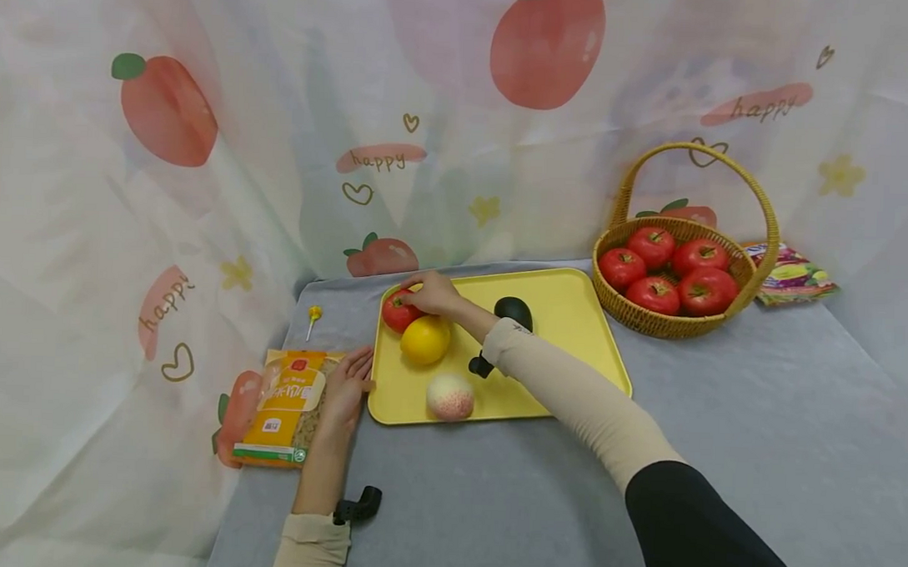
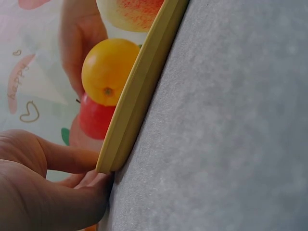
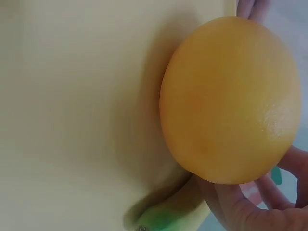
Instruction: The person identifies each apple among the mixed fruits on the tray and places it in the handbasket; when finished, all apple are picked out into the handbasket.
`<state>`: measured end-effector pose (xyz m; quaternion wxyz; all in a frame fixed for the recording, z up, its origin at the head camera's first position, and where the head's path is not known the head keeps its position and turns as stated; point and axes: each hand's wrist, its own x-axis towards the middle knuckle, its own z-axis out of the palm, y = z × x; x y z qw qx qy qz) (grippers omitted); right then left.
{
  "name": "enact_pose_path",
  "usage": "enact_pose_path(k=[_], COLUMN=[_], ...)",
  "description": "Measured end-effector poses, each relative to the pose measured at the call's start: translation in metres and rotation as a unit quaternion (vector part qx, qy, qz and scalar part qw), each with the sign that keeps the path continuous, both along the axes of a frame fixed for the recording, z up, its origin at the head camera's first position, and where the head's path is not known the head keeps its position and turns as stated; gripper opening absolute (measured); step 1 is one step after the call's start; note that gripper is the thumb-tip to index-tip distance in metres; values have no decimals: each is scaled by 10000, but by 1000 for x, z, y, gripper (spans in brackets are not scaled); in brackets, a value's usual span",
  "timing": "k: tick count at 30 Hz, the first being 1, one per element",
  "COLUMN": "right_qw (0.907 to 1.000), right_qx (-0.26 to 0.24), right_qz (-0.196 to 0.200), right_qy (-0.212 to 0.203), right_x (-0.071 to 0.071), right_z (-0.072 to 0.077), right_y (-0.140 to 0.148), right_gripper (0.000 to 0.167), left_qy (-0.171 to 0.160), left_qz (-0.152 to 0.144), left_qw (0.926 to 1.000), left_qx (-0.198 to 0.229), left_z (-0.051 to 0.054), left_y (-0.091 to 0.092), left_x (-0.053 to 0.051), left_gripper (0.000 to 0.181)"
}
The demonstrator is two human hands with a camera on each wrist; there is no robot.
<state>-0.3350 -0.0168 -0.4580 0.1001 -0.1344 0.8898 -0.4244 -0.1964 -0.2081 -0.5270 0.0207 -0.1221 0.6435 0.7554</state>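
Observation:
At the tray's far left corner my right hand (image 1: 433,295) grips a red apple (image 1: 400,312) from above. An orange (image 1: 425,341) sits just in front of that hand and covers much of the right wrist view. Behind it there, a banana (image 3: 175,214) with a green end lies beside the fingers. My left hand (image 1: 347,392) holds the left rim of the yellow tray (image 2: 139,96) with thumb and fingers. Also on the tray are a peach (image 1: 451,398) near the front edge and a dark green avocado (image 1: 514,313), partly behind the right forearm.
A wicker basket (image 1: 611,301) of several red apples stands right of the tray, with a colourful packet (image 1: 795,277) beyond it. Left of the tray lie an orange-and-white food bag (image 1: 280,407) and a yellow lollipop (image 1: 314,314). A printed curtain (image 1: 457,183) hangs behind the grey-covered table.

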Motion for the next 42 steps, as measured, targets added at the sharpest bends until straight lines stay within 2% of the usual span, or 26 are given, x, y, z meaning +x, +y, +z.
enact_pose_path(k=[5,13,20,32,42], right_qw=[9992,9988,9948,9813,9810], right_qx=[-326,-427,-899,-1756,-1785], right_qz=[-84,-22,-75,-74,-120], right_qy=[-216,-257,-470,-791,-751], right_x=[0,-2,3,9,10], right_z=[-2,-1,11,37,46], right_y=[2,5,12,43,67], right_gripper=[35,34,35,39,41], left_qy=[11,26,-96,64,-39], left_qz=[4,14,1,-23,1], left_qw=[10000,10000,9999,10000,10000], left_qx=[43,71,52,33,-21], left_z=[0,1,2,2,-1], left_y=[0,0,0,1,0], left_x=[1,0,0,1,0], left_gripper=[76,77,76,76,77])
